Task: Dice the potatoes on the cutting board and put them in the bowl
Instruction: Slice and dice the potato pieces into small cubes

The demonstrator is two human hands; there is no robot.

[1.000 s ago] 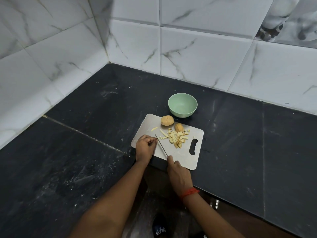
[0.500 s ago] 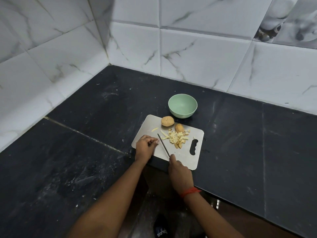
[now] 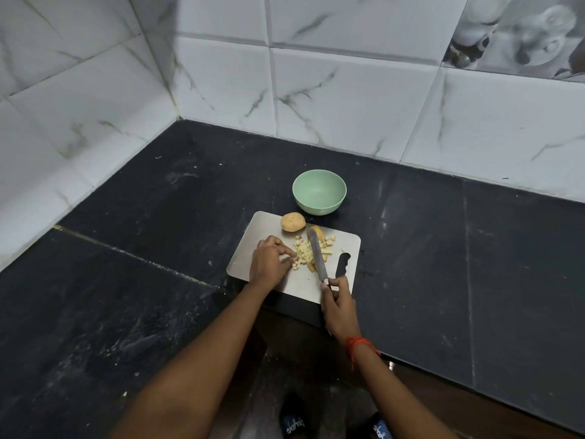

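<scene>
Well, my right hand (image 3: 338,304) grips the grey-bladed knife (image 3: 318,258) over the pale diced potato pile (image 3: 303,252) at the middle of the grey rectangular cutting board (image 3: 253,239); my left hand (image 3: 269,261) pinches at its edge, so a slip could nick fingers.
</scene>
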